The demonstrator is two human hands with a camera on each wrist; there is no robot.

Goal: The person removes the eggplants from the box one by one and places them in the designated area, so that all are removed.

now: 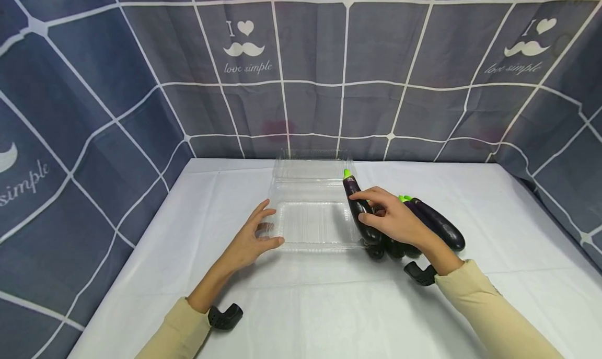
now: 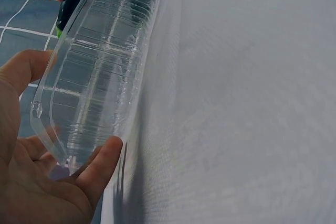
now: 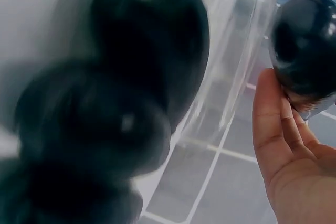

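Observation:
A clear plastic clamshell box (image 1: 310, 223) lies with its lid (image 1: 312, 165) folded back. My left hand (image 1: 256, 236) grips the box's left end, thumb at the front wall and fingers around the side; the left wrist view shows the thumb (image 2: 107, 158) against the ribbed plastic (image 2: 89, 93). Over the box's right edge, my right hand (image 1: 388, 215) holds a dark purple eggplant (image 1: 359, 205) between thumb and fingers, its green stem end pointing away. In the right wrist view the held eggplant (image 3: 307, 45) is apart from the others.
Several more eggplants (image 1: 439, 223) lie beside the box on the right, partly hidden under my right hand and forearm. A white cloth (image 1: 305, 307) covers the table. Dark grey checked curtains (image 1: 310, 108) stand at the back and both sides.

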